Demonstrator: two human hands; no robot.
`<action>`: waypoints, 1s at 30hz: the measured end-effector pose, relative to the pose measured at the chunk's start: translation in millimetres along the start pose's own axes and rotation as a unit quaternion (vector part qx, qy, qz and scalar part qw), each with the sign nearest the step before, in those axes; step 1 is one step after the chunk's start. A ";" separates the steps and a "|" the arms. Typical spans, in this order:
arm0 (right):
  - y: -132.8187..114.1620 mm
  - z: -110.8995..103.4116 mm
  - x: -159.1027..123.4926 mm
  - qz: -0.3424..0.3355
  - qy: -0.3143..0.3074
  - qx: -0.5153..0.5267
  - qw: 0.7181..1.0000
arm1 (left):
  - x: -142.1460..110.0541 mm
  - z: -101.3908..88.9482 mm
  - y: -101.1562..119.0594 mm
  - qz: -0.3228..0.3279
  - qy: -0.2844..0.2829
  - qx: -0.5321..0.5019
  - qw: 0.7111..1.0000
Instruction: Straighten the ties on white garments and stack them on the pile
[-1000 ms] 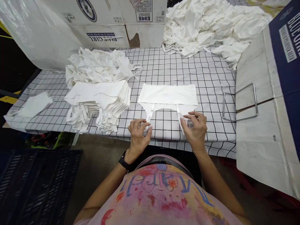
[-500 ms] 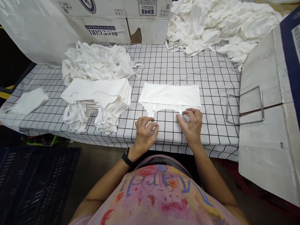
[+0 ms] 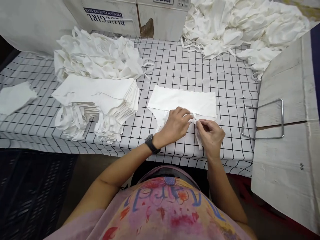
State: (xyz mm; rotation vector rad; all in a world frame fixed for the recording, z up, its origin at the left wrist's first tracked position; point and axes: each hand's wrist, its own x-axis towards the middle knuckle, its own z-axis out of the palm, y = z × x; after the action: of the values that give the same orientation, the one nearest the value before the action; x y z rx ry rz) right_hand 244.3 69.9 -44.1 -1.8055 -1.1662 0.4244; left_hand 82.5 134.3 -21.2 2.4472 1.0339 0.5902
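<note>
A white strappy garment (image 3: pixel 185 100), like a camisole, lies folded flat in front of me with its straps toward my body. My right hand (image 3: pixel 211 135) pinches its right-hand strap (image 3: pixel 199 141), whose end dangles below the fingers. Reaching across the garment, my left hand (image 3: pixel 176 125) has its fingertips closed on the same strap, close to the right thumb. The left hand and wrist partly cover the other strap. Left of the garment is a neat stack of folded white garments (image 3: pixel 92 88), its straps bunched at the front.
Behind the stack lies a loose white heap (image 3: pixel 100 55); a bigger one (image 3: pixel 237 26) is at the back right. A cardboard box (image 3: pixel 162 21) stands at the back, and cardboard (image 3: pixel 280 150) with a metal wire frame (image 3: pixel 282 118) at right. One white piece (image 3: pixel 17 96) lies far left.
My left hand has moved right, from beside the left strap across to the right one. My right hand has shifted slightly right and down with the strap. The view has shifted a little.
</note>
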 end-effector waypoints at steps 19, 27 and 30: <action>16.6 -13.3 38.6 0.244 -0.080 0.306 0.917 | 51.7 25.6 -8.7 -0.003 -0.089 -0.069 0.994; 17.9 -15.0 36.9 0.229 -0.071 0.312 0.920 | 54.1 27.5 -5.8 0.004 -0.067 -0.066 0.996; 19.5 -14.6 36.5 0.217 -0.078 0.304 0.925 | 54.9 25.7 -4.4 0.001 -0.075 -0.065 0.995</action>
State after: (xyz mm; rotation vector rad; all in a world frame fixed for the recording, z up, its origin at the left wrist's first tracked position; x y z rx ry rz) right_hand 282.7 91.0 -46.1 -1.4722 -0.6157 1.0777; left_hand 128.3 172.4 -32.7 2.3395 0.9029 0.4510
